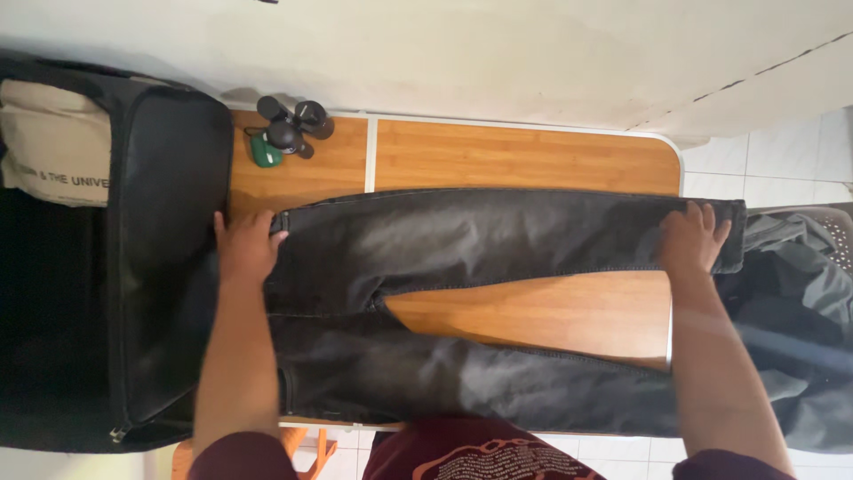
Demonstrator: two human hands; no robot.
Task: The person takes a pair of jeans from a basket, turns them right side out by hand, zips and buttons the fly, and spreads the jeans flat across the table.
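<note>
Dark grey jeans (pixel 462 293) lie spread flat across the wooden surface (pixel 524 156), waistband toward the left, legs running off to the right, with a wedge of bare wood showing between the two legs. Nearest the camera, the edge of a maroon shirt (pixel 471 453) shows at the bottom, and both forearms reach out over the nearer leg. The left hand (pixel 244 249) rests palm down on the waistband end of the farther leg, fingers spread and flat, gripping nothing. The right hand (pixel 693 240) lies likewise flat and open on the hem end of that same leg, by the surface's right edge. The two hands are well apart, one at each end of the garment. To the left, touching the waistband end, stands an open black suitcase (pixel 169 267) with a cream cloth bag (pixel 53 142) inside. To the right, a heap of dark clothing (pixel 791 293) hangs beside the surface. Farther back, near the wall, sit a small green case (pixel 265 153) and some round black objects (pixel 295 124).
</note>
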